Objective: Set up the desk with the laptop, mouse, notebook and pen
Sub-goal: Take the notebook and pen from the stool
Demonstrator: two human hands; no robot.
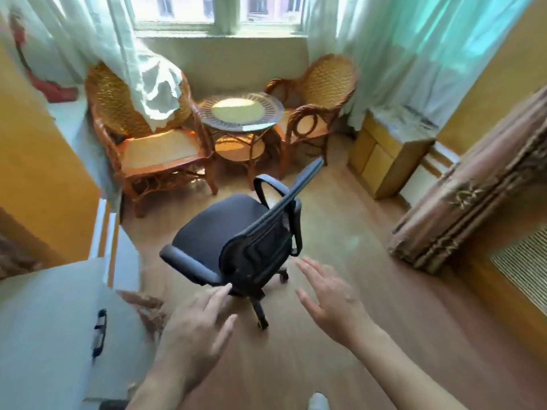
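A white desk [44, 321] fills the lower left, and a dark pen-like object [99, 332] lies near its right edge. No laptop, mouse or notebook shows in this view. My left hand [195, 329] is held out with fingers apart, its fingertips close to the armrest of a black office chair [233, 232]. My right hand [328, 303] is also spread and holds nothing, just right of the chair's back. The whole frame is motion-blurred.
Two wicker armchairs [142, 134] [319, 99] flank a round glass-topped table [239, 110] under the window. A small wooden cabinet [384, 155] stands at right, a draped bed edge [473, 187] beyond it. Wooden floor lies around the office chair.
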